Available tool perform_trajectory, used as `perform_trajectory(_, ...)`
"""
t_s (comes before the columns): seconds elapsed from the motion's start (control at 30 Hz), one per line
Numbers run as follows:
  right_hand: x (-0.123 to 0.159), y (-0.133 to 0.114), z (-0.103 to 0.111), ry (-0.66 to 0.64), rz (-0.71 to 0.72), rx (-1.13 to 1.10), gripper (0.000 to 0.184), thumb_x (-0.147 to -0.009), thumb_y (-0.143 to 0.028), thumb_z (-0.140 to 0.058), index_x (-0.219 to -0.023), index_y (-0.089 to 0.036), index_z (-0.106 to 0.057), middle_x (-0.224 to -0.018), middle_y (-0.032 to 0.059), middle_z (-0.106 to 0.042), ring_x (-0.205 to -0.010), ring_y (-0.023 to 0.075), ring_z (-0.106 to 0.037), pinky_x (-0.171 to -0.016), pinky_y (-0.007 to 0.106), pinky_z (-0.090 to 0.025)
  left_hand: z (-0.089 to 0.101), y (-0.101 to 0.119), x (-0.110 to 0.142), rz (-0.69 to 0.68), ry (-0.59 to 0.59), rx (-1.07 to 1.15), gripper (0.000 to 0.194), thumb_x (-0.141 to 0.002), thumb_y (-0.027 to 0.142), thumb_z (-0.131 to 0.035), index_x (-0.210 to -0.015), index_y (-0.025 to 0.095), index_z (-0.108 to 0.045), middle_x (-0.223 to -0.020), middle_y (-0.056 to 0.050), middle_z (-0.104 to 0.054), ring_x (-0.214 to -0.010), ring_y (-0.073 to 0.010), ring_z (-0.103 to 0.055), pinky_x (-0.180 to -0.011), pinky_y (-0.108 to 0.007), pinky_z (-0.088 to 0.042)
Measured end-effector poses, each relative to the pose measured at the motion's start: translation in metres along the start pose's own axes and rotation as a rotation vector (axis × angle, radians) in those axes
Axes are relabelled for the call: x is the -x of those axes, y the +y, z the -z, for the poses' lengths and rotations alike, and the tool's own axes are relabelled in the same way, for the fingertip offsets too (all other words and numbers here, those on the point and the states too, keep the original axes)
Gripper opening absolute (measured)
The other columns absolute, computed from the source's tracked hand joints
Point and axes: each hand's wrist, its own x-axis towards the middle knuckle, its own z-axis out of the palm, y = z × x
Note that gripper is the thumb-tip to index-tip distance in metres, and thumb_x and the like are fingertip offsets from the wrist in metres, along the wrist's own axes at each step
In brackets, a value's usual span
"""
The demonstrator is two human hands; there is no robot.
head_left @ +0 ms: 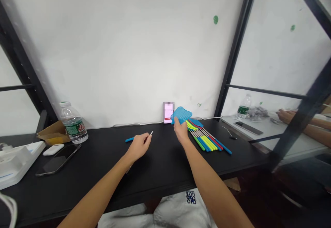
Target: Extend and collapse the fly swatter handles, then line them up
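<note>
My left hand (139, 147) is closed in a pinch around a thin metal rod (151, 133), whose tip pokes out past the fingers. On its other side a blue handle (129, 139) shows; the part between is hidden by the hand. My right hand (180, 128) grips a blue mesh fly swatter head (183, 113) by its lower edge, raised above the table. Just right of that hand lie several fly swatters (207, 138) in a fanned row, with green, blue, yellow and red handles, metal rods and overlapping heads.
A phone (168, 112) leans lit against the wall. At left are a water bottle (74, 122), a cardboard box (54, 133), a white earphone case (53, 149), a dark phone (59, 160) and a power strip (19, 166). Another person's hand (286, 116) is beyond the frame at right.
</note>
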Motion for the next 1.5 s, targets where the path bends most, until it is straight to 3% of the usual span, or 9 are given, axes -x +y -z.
perform_trajectory(0.07,0.008,0.006,-0.013,-0.007,0.044,0.092,0.035,-0.081,-0.048,-0.049,-0.064,-0.019,-0.057,-0.049,-0.0002,-0.052,-0.051,0.0142,-0.050,-0.049,0.023,-0.036,-0.001,0.000,-0.002,0.006,-0.021,0.025,0.038,-0.089,0.042,-0.039,-0.058,0.020,-0.042,-0.051,0.003,-0.040,-0.049,-0.0111,-0.036,-0.053,-0.025,-0.023)
perform_trajectory(0.17,0.018,0.013,-0.027,-0.147,0.081,0.244,0.033,-0.077,-0.042,-0.055,-0.054,-0.018,-0.055,-0.048,-0.0007,-0.054,-0.048,0.0122,-0.051,-0.051,0.022,-0.038,-0.003,-0.001,-0.001,0.025,-0.064,0.052,0.039,-0.089,0.045,-0.039,-0.060,0.019,-0.046,-0.053,0.003,-0.043,-0.051,-0.0114,-0.037,-0.052,-0.025,-0.024)
perform_trajectory(0.3,0.020,0.017,-0.027,-0.240,0.058,0.310,0.029,-0.076,-0.034,-0.057,-0.052,-0.018,-0.054,-0.045,-0.0004,-0.054,-0.041,0.0110,-0.051,-0.047,0.022,-0.038,-0.006,-0.006,0.000,0.068,-0.072,0.050,0.037,-0.087,0.046,-0.041,-0.063,0.019,-0.051,-0.052,0.003,-0.047,-0.050,-0.0121,-0.041,-0.052,-0.024,-0.026)
perform_trajectory(0.57,0.012,0.025,-0.026,-0.179,-0.047,0.289,0.012,-0.074,-0.025,-0.059,-0.066,-0.019,-0.052,-0.050,-0.0008,-0.060,-0.036,0.0118,-0.053,-0.042,0.021,-0.038,-0.010,-0.010,-0.002,0.126,-0.124,0.034,0.034,-0.084,0.044,-0.045,-0.061,0.019,-0.050,-0.054,0.002,-0.051,-0.051,-0.0129,-0.046,-0.051,-0.023,-0.027)
perform_trajectory(0.77,0.009,0.032,-0.023,-0.146,-0.096,0.312,0.018,-0.075,-0.025,-0.058,-0.060,-0.020,-0.049,-0.047,0.0019,-0.061,-0.047,0.0165,-0.062,-0.048,0.023,-0.041,-0.010,-0.012,0.001,0.113,-0.154,0.016,0.033,-0.083,0.043,-0.046,-0.060,0.019,-0.049,-0.053,0.003,-0.051,-0.051,-0.0124,-0.046,-0.050,-0.024,-0.027)
perform_trajectory(0.93,0.010,0.030,-0.021,-0.214,-0.126,0.281,0.017,-0.080,-0.028,-0.056,-0.066,-0.020,-0.048,-0.047,0.0017,-0.062,-0.048,0.0175,-0.064,-0.054,0.023,-0.044,-0.009,-0.013,0.001,0.108,-0.177,0.003,0.035,-0.084,0.044,-0.044,-0.061,0.019,-0.049,-0.054,0.003,-0.051,-0.051,-0.0121,-0.046,-0.050,-0.023,-0.027)
perform_trajectory(1.23,0.007,0.035,-0.017,-0.294,-0.191,0.174,0.021,-0.083,-0.031,-0.056,-0.071,-0.019,-0.045,-0.048,0.0005,-0.060,-0.050,0.0188,-0.067,-0.050,0.020,-0.046,-0.010,-0.013,0.001,0.136,-0.212,0.005,0.036,-0.083,0.047,-0.043,-0.062,0.018,-0.050,-0.052,0.003,-0.051,-0.050,-0.0118,-0.045,-0.049,-0.023,-0.026)
perform_trajectory(1.5,0.005,0.035,-0.018,-0.255,-0.254,0.054,0.022,-0.082,-0.032,-0.060,-0.072,-0.018,-0.046,-0.049,0.0028,-0.059,-0.048,0.0226,-0.066,-0.045,0.025,-0.048,-0.009,-0.013,0.002,0.142,-0.211,0.030,0.034,-0.082,0.045,-0.045,-0.061,0.018,-0.050,-0.053,0.003,-0.050,-0.050,-0.0114,-0.045,-0.049,-0.023,-0.026)
